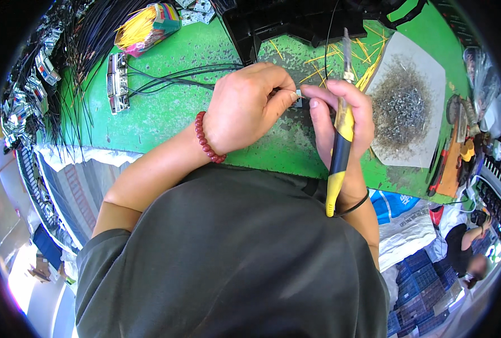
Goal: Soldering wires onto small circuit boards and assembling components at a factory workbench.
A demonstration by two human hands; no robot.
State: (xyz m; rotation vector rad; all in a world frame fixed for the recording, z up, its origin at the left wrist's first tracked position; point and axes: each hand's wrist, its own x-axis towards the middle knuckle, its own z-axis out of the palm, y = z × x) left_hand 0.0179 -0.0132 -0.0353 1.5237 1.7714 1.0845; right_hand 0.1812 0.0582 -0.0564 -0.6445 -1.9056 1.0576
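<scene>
My left hand [247, 104], with a dark red bead bracelet [202, 138] at the wrist, is closed in a pinch near the middle of the bench. A small silvery part [298, 101] shows just past its fingertips; what the pinch itself holds is too small to name. My right hand [356, 115] holds a soldering iron [340, 155] with a yellow and black handle, its metal end pointing away from me. The right thumb and a finger reach toward the small part. Black wires [177, 76] run from behind my left hand to a metal-cased connector block [117, 84].
Thin yellow sticks fill a colourful pouch [154, 28]; others [369, 53] lie loose. A grey sheet [388, 152] bears metal scraps. Black wires with metal parts [45, 67] crowd the left, a black frame [284, 22] the far side, tools [459, 146] the right. Another person [467, 242] is far right.
</scene>
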